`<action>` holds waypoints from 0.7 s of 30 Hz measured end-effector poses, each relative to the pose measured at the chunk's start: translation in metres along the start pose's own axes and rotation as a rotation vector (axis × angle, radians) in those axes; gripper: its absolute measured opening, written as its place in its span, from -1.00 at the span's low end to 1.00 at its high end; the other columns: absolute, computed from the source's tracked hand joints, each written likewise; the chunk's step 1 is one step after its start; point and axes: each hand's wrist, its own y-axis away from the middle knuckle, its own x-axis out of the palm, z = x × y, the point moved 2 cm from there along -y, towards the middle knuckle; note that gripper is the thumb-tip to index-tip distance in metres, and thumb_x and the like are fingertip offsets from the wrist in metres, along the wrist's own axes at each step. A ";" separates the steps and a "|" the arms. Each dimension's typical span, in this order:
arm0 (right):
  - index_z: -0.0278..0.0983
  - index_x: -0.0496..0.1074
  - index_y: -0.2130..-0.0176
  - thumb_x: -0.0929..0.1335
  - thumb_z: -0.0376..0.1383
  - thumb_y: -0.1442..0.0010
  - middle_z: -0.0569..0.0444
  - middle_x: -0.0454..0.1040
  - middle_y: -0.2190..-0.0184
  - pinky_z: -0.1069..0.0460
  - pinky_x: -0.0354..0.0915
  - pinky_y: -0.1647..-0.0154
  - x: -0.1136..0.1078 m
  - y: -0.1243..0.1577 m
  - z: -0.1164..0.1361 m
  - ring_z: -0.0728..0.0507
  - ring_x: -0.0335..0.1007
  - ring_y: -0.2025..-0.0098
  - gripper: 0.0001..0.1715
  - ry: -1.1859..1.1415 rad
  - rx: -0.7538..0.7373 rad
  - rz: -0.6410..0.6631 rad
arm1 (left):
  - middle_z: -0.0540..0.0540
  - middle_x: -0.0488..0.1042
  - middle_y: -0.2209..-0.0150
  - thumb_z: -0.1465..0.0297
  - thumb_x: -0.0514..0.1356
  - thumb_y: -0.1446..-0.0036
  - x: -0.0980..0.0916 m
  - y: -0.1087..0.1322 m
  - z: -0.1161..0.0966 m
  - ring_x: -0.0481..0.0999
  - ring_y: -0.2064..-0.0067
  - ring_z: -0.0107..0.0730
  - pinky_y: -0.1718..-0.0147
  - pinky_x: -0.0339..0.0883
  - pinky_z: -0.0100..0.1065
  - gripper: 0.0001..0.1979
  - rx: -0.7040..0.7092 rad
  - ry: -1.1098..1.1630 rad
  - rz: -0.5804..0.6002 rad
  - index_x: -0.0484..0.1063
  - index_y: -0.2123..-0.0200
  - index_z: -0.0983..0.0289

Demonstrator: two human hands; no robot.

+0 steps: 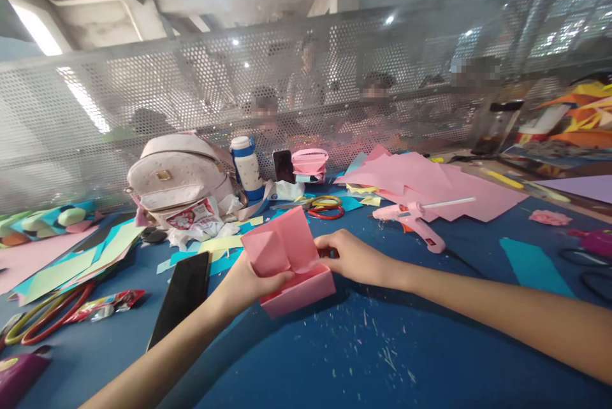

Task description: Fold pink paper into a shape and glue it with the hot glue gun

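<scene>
A pink folded-paper box [301, 291] with a raised flap sits between my hands over the blue table. My left hand [251, 281] grips its left side, the thumb reaching over the inside edge. At the box's right rear corner, my right hand [347, 256] has its fingers curled and pressed against the paper; the fingertips are partly hidden. A pink glue gun [414, 221] lies to the right, beyond my right wrist. Left of my left hand is a black phone [182, 294].
Pink sheets [430, 183], scissors [325, 208] and paper scraps lie behind the box. A backpack [179, 173] and bottle [246, 170] stand at the back left, before a perforated metal screen [201, 87]. Another pair of scissors [48, 320] and a candy wrapper [108, 306] are at left.
</scene>
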 end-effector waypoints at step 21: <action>-0.25 0.55 0.47 0.43 -0.32 -0.05 0.09 0.47 0.58 0.07 -0.10 0.55 0.000 -0.026 0.080 -0.06 0.32 0.51 -0.92 0.968 -0.018 0.182 | 0.19 0.62 0.21 0.28 0.39 0.18 -0.002 -0.002 0.013 0.59 0.15 -0.07 0.22 0.48 -0.21 -0.50 0.032 0.016 -0.246 0.49 0.12 0.35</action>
